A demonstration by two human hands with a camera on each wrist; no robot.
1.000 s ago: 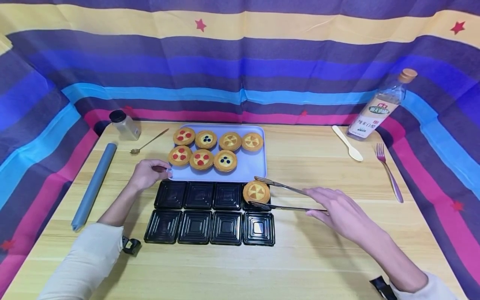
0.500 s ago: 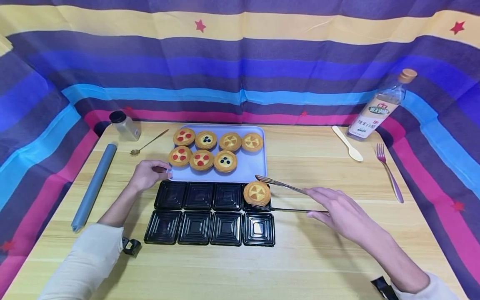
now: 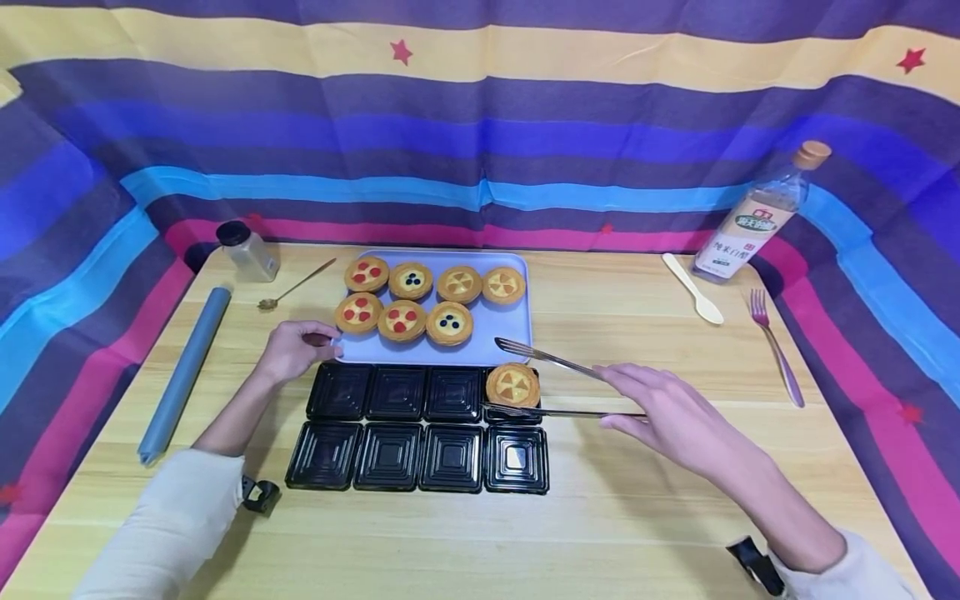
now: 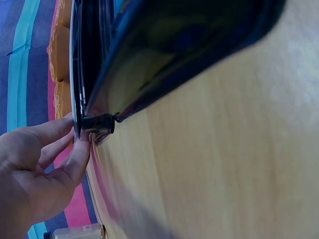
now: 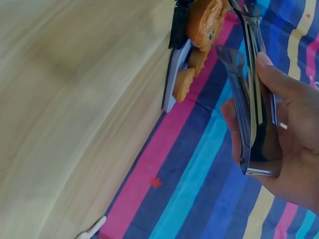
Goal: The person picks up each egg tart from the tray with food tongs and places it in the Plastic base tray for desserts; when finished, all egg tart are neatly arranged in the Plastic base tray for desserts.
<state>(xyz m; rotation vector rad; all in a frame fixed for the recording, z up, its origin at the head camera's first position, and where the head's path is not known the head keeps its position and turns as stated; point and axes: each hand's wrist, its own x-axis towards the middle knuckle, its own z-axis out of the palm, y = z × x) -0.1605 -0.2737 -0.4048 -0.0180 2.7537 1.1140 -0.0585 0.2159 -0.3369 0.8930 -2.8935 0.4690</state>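
My left hand [image 3: 291, 352] pinches the near left corner of the lilac tray [image 3: 498, 331]; the left wrist view shows thumb and fingers at that edge. On the tray sit several tarts, some with red dots [image 3: 402, 321], some with dark blue dots [image 3: 450, 323], some with triangle marks [image 3: 460, 285]. In front lie two rows of black square plastic containers [image 3: 452, 456]. One tart with triangle marks [image 3: 513, 386] rests in the back right container. My right hand [image 3: 678, 417] holds metal tongs [image 3: 558, 361], their arms spread with one tip beyond this tart and the other at its near side.
A blue-grey roll [image 3: 186, 373], a jar with a black lid [image 3: 247, 250] and a small thin spoon [image 3: 298, 285] lie or stand at left. On the right are a pale spoon [image 3: 695, 290], a fork [image 3: 777, 346] and a label-bearing bottle [image 3: 752, 218]. Striped cloth surrounds the table.
The right hand and tongs have shifted slightly left, and the tongs' arms stand wider apart around the tart. The tart stays in its container. My left hand keeps its place on the tray.
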